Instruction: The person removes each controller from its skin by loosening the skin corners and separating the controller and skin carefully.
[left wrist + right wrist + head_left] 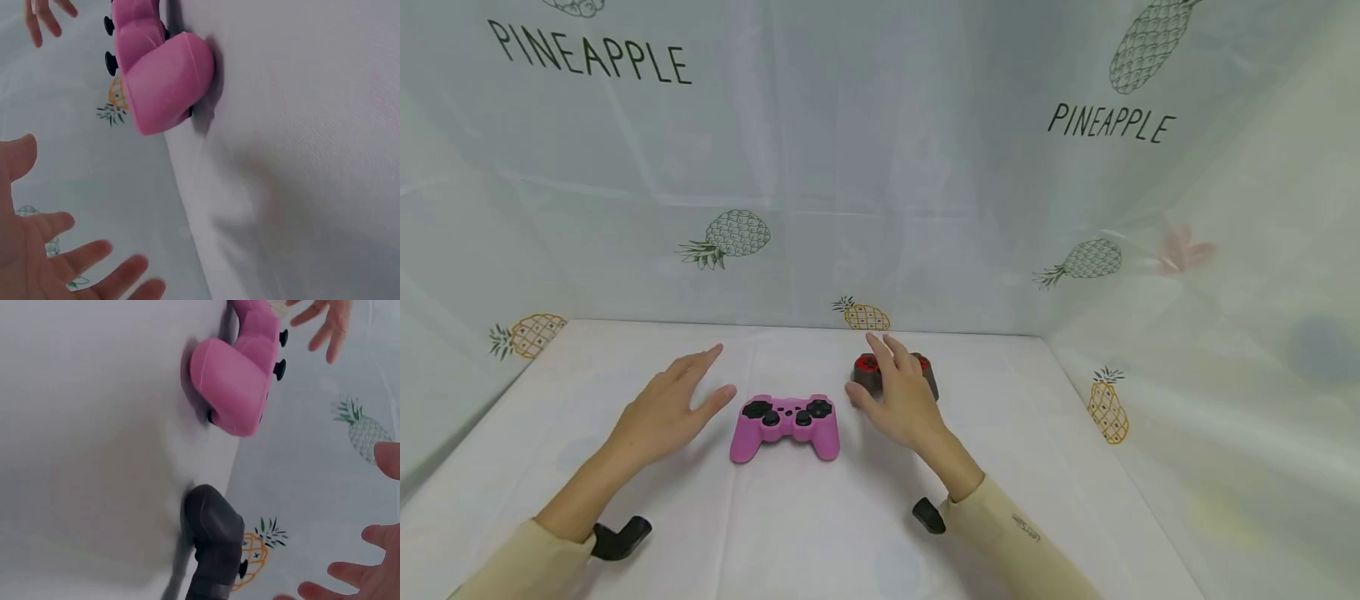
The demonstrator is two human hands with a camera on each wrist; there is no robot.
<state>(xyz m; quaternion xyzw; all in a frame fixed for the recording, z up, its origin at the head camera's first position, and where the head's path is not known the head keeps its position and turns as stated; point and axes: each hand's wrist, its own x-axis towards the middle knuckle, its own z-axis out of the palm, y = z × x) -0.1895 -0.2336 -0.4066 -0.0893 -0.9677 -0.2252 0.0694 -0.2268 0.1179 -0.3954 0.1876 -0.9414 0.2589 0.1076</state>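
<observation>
Pink controller (786, 426) lies on the counter (820, 533) between both spread, empty hands. Left hand (664, 412) hovers just left; right hand (897, 395) hovers over a dark controller (925, 372) farther right.

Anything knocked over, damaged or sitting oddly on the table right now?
Nothing stands out. The pink controller lies flat, face up, on the white table. The dark controller sits beside it, partly hidden by the right hand. The left hand hovers open.
</observation>
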